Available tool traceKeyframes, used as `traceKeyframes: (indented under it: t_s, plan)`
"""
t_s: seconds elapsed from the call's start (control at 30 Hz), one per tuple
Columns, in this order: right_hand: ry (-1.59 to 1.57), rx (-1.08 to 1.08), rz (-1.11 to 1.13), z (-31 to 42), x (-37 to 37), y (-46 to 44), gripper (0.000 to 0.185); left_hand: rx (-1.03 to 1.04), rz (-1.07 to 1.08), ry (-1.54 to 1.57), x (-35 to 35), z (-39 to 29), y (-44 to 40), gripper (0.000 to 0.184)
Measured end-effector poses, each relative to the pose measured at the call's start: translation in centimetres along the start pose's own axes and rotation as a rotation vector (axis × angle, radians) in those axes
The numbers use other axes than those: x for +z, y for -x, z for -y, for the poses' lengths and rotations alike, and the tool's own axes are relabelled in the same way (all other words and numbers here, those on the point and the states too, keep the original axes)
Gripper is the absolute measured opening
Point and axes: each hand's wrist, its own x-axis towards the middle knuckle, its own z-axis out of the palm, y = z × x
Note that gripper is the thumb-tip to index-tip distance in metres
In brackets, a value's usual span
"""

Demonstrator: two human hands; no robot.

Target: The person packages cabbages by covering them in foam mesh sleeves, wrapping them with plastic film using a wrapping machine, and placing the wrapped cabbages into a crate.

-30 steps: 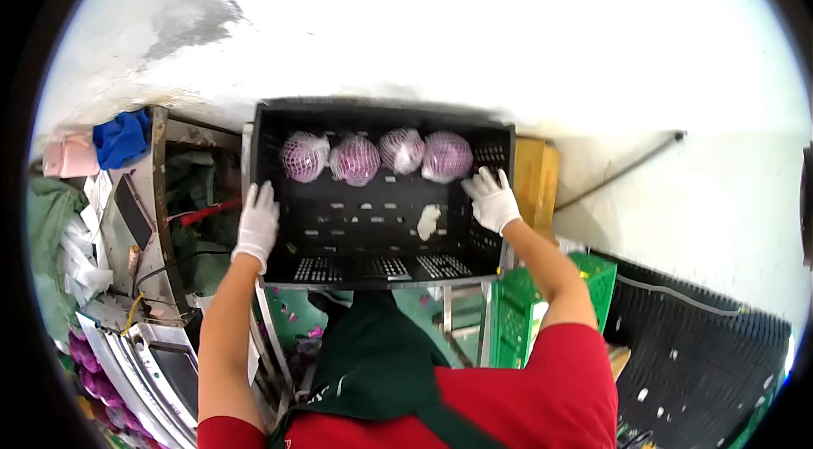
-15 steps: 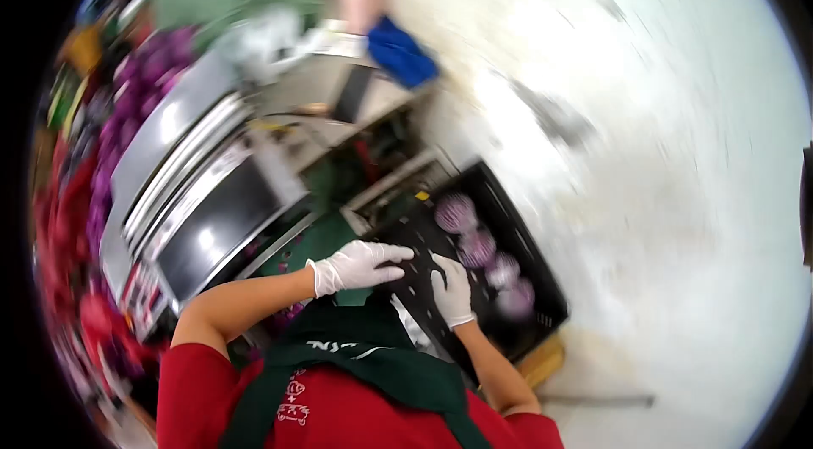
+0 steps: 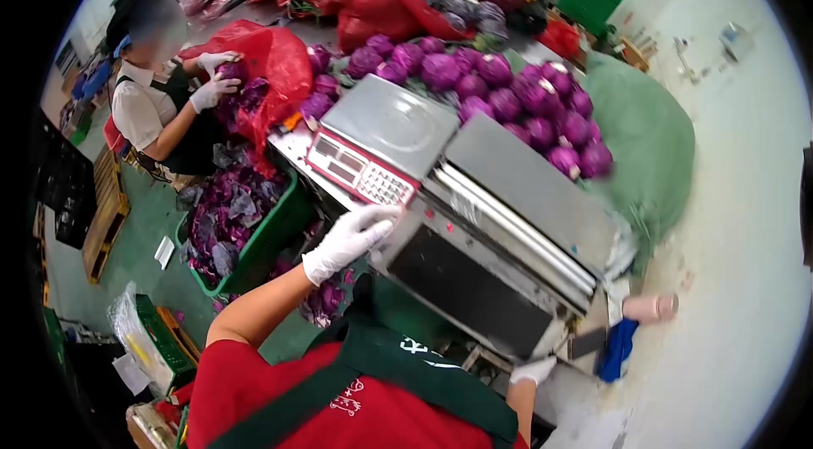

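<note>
Flanking scale (image 3: 398, 120) edge, left grip (image 3: 351, 241) curled, empty; right grip (image 3: 533, 371) at machine (image 3: 474, 279) edge, unclear.

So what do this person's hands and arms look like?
The left hand and right hand wear white gloves that stop at the wrists. The left arm is bare up to a short red sleeve. Less of the right arm shows. No cables, just clothes!

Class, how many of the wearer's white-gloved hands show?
2: left hand beside the red-and-silver scale; right hand near the corner of the silver metal machine.
</note>
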Motion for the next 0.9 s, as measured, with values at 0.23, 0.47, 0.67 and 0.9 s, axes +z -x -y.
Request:
traceKeyframes:
  t_s: [0.23, 0.47, 0.67, 0.9]
  plan:
    - [0.037, -0.182, -0.253, -2.0, 0.1, -3.2, 0.070, 0.228, -1.036, -0.298, -18.0, 5.7, -14.3, 0.046]
    - [0.086, -0.094, -0.263, -2.3, 1.6, -1.6, 0.068, -0.354, -1.077, -0.278, -22.6, 9.2, -21.5, 0.111]
    - [0.116, -0.051, -0.219, -2.0, 2.7, -1.8, 0.067, -0.139, -1.090, -0.031, -22.9, 8.6, -21.5, 0.097]
    - [0.092, 0.006, -0.151, -2.3, 1.5, -2.8, 0.065, 0.097, -1.308, 0.595, -24.3, 9.5, -16.9, 0.059]
